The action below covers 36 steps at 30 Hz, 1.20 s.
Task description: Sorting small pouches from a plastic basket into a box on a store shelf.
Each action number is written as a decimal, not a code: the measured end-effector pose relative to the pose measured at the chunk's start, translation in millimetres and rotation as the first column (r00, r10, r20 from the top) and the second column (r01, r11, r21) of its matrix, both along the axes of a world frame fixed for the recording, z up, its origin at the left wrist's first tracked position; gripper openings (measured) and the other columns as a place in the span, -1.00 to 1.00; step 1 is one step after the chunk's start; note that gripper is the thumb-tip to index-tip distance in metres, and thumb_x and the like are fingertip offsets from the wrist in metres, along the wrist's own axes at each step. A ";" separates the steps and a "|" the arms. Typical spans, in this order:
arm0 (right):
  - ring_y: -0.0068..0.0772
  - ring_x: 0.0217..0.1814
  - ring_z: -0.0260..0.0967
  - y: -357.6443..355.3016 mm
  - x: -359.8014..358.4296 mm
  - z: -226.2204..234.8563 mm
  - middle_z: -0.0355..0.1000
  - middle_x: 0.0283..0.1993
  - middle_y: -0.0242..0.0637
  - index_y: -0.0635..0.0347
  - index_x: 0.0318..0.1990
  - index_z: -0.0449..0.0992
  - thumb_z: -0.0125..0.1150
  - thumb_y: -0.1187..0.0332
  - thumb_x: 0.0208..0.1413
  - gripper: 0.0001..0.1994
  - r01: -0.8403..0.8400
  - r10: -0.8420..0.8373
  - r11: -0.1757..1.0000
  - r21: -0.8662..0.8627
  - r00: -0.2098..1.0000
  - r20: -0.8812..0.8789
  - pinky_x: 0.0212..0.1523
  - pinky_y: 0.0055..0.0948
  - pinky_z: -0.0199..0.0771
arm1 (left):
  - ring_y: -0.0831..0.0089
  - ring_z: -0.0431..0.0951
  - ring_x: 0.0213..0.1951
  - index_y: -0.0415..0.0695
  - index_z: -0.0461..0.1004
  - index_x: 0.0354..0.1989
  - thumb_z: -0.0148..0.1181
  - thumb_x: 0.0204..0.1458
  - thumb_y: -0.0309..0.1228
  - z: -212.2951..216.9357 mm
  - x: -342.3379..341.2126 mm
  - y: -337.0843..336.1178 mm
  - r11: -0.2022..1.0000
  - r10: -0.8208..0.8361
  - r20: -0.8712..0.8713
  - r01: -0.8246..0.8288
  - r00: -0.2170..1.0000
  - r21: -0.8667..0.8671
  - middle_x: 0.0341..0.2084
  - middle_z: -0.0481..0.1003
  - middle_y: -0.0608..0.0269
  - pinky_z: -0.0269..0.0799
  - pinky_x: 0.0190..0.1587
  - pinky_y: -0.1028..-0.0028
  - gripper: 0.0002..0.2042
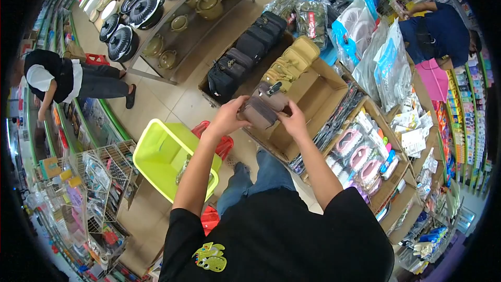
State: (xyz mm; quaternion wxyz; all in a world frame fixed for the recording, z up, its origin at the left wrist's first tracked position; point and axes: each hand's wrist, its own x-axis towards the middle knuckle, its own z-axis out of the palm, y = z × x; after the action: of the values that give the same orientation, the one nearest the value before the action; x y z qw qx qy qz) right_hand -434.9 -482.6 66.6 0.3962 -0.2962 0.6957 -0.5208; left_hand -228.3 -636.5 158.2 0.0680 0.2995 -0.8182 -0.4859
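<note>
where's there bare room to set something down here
Inside the rectangular brown cardboard box, right of the tan fabric pouches; on the beige tiled floor, between the lime plastic tub and metal pot rack. Crowded: the box's left side, packed with black fabric pouches.

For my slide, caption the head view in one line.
Left hand and right hand hold a brown pouch over a cardboard box of black pouches and tan pouches.

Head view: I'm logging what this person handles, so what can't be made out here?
All in the head view:
- Underside of the brown pouch: turned away; the left hand and right hand cover parts of its ends.
- Full contents of the lime-green basket: partly behind the left forearm.
- Shelf goods near the right rim: too small to identify individually.
</note>
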 end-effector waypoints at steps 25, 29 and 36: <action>-0.32 0.09 0.49 -18.9 9.2 -22.6 0.47 0.09 0.02 0.50 0.24 0.25 0.38 0.36 0.11 -0.38 -0.078 0.080 0.993 0.087 0.997 -0.020 0.06 -0.39 0.52 | 0.02 0.34 0.21 0.02 -0.02 0.46 0.54 -0.41 -0.26 -59.1 -13.1 69.5 0.830 0.528 0.124 -0.479 0.840 -0.287 0.13 0.35 -0.06 -0.01 0.38 -0.11 0.14; -0.33 0.10 0.47 -25.1 10.6 -10.1 0.46 0.10 0.02 0.52 0.24 0.24 0.37 0.40 0.11 -0.39 -0.051 0.048 0.993 0.103 0.999 0.024 0.06 -0.40 0.52 | 0.05 0.35 0.19 0.04 -0.02 0.47 0.55 -0.41 -0.23 -61.2 -17.7 68.8 0.812 0.554 0.111 -0.506 0.825 -0.291 0.10 0.36 -0.03 -0.03 0.38 -0.11 0.15; -0.28 0.12 0.45 -23.6 5.7 -6.6 0.44 0.10 0.02 0.45 0.24 0.25 0.38 0.41 0.11 -0.40 -0.003 0.002 0.995 0.104 1.000 0.004 0.10 -0.36 0.50 | -0.05 0.29 0.26 0.01 -0.06 0.48 0.58 -0.43 -0.17 -64.7 -17.0 66.3 0.800 0.568 0.073 -0.528 0.820 -0.285 0.17 0.31 -0.19 -0.05 0.38 -0.09 0.19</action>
State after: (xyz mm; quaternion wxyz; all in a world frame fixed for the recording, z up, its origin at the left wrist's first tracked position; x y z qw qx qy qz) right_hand -429.2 -506.3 60.0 0.4131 -0.2749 0.7206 -0.4842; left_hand -245.3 -570.2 93.6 0.1797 0.5493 -0.7539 -0.3126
